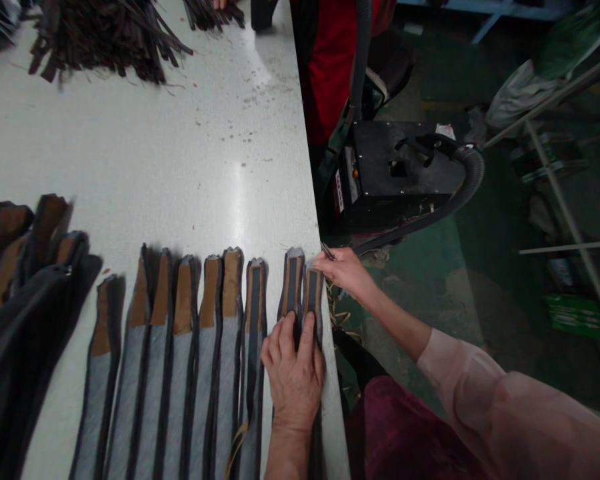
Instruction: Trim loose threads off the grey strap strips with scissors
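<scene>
Several long grey fabric strips with dark edging and tan ends [215,313] lie side by side on the white table [180,153]. My left hand [294,373] lies flat with fingers stretched out, pressing down the two rightmost strips [300,283] at the table's right edge. My right hand [344,270] is pinched at the top of the rightmost strip, with a small thin dark tool [327,251] sticking out of the fingers.
A pile of dark strips [105,37] lies at the table's far end. More dark pieces [25,267] are stacked at the left. A black machine with a ribbed hose [400,167] stands on the green floor to the right. A person in red [330,60] stands beyond.
</scene>
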`<state>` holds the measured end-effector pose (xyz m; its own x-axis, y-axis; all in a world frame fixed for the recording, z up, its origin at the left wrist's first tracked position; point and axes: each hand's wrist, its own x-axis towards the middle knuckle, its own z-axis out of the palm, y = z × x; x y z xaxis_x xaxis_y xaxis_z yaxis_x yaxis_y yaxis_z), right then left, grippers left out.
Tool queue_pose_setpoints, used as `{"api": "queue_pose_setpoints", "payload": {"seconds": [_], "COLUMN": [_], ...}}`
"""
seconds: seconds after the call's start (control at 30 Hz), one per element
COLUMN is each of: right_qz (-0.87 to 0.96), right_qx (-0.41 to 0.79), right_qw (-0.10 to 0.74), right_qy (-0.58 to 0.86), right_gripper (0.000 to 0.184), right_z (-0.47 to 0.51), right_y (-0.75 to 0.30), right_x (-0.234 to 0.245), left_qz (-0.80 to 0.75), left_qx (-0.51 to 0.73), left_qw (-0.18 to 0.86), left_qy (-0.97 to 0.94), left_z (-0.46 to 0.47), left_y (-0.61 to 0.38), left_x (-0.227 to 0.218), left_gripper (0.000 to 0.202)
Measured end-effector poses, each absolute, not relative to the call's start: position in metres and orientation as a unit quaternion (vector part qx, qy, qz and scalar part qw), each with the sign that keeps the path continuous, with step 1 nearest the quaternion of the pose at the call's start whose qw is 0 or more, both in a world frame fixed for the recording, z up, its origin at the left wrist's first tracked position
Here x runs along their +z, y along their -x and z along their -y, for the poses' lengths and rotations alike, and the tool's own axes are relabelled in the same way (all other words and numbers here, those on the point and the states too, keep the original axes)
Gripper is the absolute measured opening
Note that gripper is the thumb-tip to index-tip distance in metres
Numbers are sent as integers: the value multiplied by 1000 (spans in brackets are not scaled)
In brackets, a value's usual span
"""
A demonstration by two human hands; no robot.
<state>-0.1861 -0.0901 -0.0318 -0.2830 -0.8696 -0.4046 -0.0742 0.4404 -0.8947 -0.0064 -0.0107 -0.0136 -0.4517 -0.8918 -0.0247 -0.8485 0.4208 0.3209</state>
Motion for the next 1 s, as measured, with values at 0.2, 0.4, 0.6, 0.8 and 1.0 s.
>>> {"api": "queue_pose_setpoints", "payload": {"seconds": [0.2, 0.4, 0.6, 0.8, 1.0], "right_qz": [-689, -703, -701, -706, -700], "right_qx": [-405, -398, -398, -377, -379], "right_qw": [490, 470, 465, 457, 466], "right_qy": [348, 354, 365, 387, 386], "right_gripper": [26, 31, 25, 16, 17], "right_z": [90, 86, 74, 62, 65], "right_y": [186, 184, 185, 185, 188], "right_x": [-35, -34, -28, -23, -35], "left_qz": [840, 840, 841, 841, 842], "left_qx": [-143, -144, -130, -130, -120], "left_qw": [75, 82, 86, 90, 77], "left_qy": [-519, -516, -519, -518, -520], "left_z": [9, 9, 9, 7, 8], "left_y": [6, 6, 7, 8, 10], "left_x": [-15, -16, -15, -15, -13], "left_gripper": [42, 43, 43, 43, 43]}}
